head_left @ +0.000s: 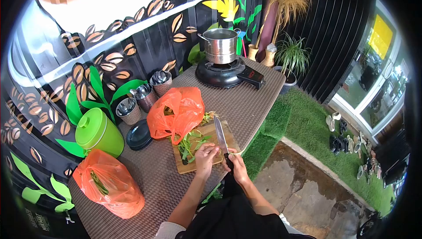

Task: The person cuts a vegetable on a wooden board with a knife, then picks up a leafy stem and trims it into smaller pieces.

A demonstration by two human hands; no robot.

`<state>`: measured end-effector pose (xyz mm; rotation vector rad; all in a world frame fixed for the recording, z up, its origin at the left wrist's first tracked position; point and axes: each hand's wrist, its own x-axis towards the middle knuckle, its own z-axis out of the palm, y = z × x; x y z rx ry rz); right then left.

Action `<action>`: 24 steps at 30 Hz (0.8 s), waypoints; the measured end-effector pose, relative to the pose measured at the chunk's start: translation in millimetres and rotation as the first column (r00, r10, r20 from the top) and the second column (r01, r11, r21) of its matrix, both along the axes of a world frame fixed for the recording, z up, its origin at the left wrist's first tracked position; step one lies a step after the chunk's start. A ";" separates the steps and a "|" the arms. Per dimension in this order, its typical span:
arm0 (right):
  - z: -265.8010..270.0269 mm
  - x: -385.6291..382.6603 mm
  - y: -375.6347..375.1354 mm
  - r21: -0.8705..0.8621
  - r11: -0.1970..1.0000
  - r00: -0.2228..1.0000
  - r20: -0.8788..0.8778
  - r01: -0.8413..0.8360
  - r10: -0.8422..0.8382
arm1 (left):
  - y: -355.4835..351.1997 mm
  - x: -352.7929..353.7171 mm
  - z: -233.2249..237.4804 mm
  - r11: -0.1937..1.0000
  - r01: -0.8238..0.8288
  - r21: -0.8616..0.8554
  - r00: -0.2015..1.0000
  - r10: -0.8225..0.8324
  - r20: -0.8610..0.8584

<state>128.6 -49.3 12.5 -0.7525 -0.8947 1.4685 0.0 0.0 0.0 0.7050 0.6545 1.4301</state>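
At the tabletop's (160,175) near edge, my right hand (238,168) clamps the knife (221,135), blade up; one slip on the stalk (240,153) could nick my pinched left hand (204,159).

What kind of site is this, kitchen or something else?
Probably an outdoor patio cooking spot, perhaps at a café: a portable stove on a woven-look table, artificial-looking grass beside it, and a wall mural of coffee beans.
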 end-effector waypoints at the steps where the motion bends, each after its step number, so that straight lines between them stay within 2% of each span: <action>1: 1.1 -0.4 -0.4 0.000 1.000 1.000 -0.002 0.000 0.000 | -0.1 0.4 -0.1 1.000 -0.013 0.022 1.000 0.013 -0.015; 5: 0.0 -1.4 0.0 0.015 1.000 1.000 0.013 0.003 -0.003 | -0.6 -0.3 -2.1 0.998 -0.024 0.061 0.998 0.027 -0.062; 9: -2.9 -1.8 2.6 0.025 1.000 0.998 0.054 0.017 -0.018 | -2.4 1.1 3.1 0.997 -0.032 0.067 0.999 0.035 -0.040; 11: -2.6 -1.7 5.3 -0.038 0.999 0.999 0.040 0.015 -0.014 | -4.2 0.2 11.0 0.994 -0.030 -0.102 0.999 0.027 -0.032; 12: -3.4 -2.0 7.1 -0.039 0.999 0.999 0.039 0.014 -0.013 | -4.0 -1.2 7.1 0.994 -0.031 -0.103 0.999 0.027 -0.033; 14: -5.4 -2.0 12.4 -0.064 0.997 0.997 0.062 0.048 -0.044 | -3.1 -4.3 -0.6 0.992 0.065 -0.110 0.992 -0.076 -0.098; 15: -5.7 -1.5 14.3 -0.063 0.997 0.997 0.062 0.046 -0.042 | -2.3 -6.8 -6.9 0.992 0.064 -0.109 0.992 -0.074 -0.098; 17: -6.2 0.0 17.6 -0.100 0.994 0.996 0.081 0.054 -0.046 | -0.8 -12.5 -19.5 0.984 0.148 -0.094 0.963 -0.166 -0.214; 20: -9.9 5.1 23.6 -0.103 0.992 0.982 0.178 0.078 -0.059 | -0.8 -14.5 -16.5 0.987 0.057 -0.147 0.958 -0.095 -0.271; 24: -4.7 13.5 30.3 -0.163 0.976 0.977 0.185 0.141 -0.110 | 4.3 -26.1 -18.0 0.988 -0.009 -0.154 0.943 -0.043 -0.330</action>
